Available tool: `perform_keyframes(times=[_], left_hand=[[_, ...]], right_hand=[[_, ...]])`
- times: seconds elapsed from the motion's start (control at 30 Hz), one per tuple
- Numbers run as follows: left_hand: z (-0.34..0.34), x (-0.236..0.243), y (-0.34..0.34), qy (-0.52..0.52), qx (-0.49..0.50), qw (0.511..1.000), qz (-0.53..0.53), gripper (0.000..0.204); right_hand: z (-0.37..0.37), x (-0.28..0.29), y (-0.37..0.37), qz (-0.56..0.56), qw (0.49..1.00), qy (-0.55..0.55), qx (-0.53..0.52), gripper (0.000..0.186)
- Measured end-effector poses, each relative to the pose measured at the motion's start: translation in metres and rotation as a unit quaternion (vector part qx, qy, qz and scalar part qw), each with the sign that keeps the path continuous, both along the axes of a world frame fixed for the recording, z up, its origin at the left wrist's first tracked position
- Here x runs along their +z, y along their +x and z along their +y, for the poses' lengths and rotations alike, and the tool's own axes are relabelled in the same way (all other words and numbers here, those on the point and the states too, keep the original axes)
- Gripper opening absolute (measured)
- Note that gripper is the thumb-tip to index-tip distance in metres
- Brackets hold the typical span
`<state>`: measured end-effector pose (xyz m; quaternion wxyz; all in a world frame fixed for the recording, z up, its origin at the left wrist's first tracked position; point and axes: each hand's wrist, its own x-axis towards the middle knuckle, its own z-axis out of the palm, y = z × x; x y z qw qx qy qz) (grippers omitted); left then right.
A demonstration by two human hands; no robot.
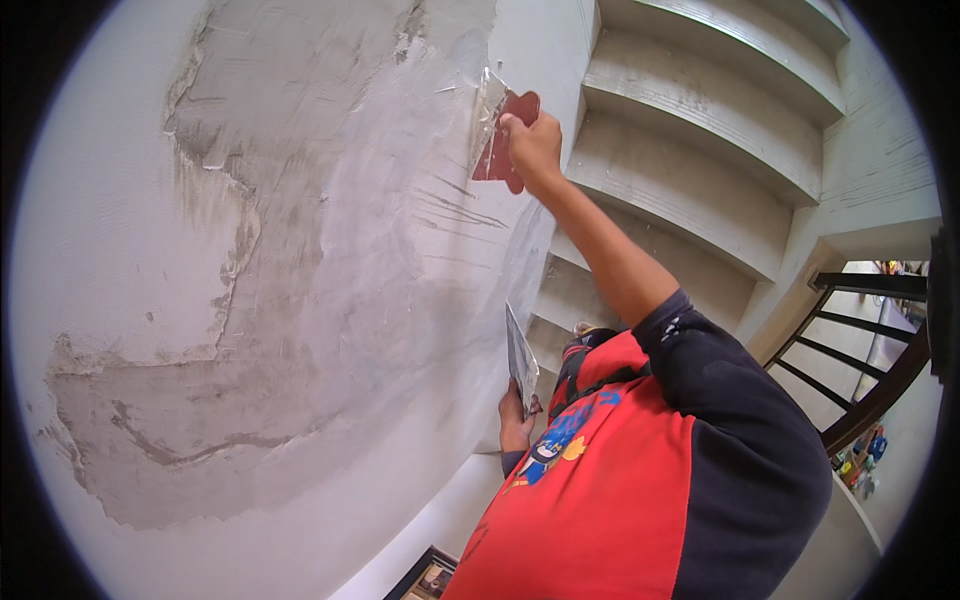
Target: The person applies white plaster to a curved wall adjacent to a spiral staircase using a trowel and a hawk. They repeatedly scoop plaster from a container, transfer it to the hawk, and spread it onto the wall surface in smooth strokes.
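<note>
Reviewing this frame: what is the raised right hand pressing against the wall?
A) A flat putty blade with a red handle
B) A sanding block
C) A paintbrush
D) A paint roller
A: the right hand grips a red-handled putty blade laid flat against the patchy grey wall, while the left hand holds a second blade lower down.

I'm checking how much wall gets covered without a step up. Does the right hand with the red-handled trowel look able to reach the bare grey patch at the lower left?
Probably not from here: the right hand works high with the trowel, and the grey patch lies far down-left across open wall.
</note>
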<state>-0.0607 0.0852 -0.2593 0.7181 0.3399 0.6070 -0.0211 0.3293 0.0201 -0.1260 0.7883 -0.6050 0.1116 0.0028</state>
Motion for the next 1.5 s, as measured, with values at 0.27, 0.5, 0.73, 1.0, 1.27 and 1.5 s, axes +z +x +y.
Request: perform_keyframes(times=[0.27,0.5,0.73,1.0,1.27,1.5], left_hand=[[0.009,-0.034,-0.026,-0.052,0.015,0.998,-0.022,0.032],[-0.012,0.011,0.023,0.021,-0.041,0.999,0.021,0.03],[-0.011,-0.01,-0.004,-0.009,0.025,0.999,-0.019,0.031],[-0.024,-0.017,-0.015,0.003,0.038,0.999,0.004,0.032],[-0.026,-0.016,0.014,0.02,0.006,1.0,0.022,0.034],[-0.039,0.0,0.031,0.038,0.018,0.999,-0.007,0.034]], right_hand=[[0.025,0.04,-0.038,-0.138,0.988,0.038,0.05,0.013],[0.008,0.065,-0.078,-0.178,0.967,0.124,0.136,0.014],[-0.008,-0.018,0.008,0.05,0.998,-0.023,-0.001,0.019],[0.003,0.042,-0.004,-0.05,0.997,0.011,0.054,0.018],[0.005,0.096,-0.045,-0.186,0.971,0.093,0.116,0.015],[-0.027,0.023,-0.003,-0.027,0.992,0.104,0.061,0.021]])
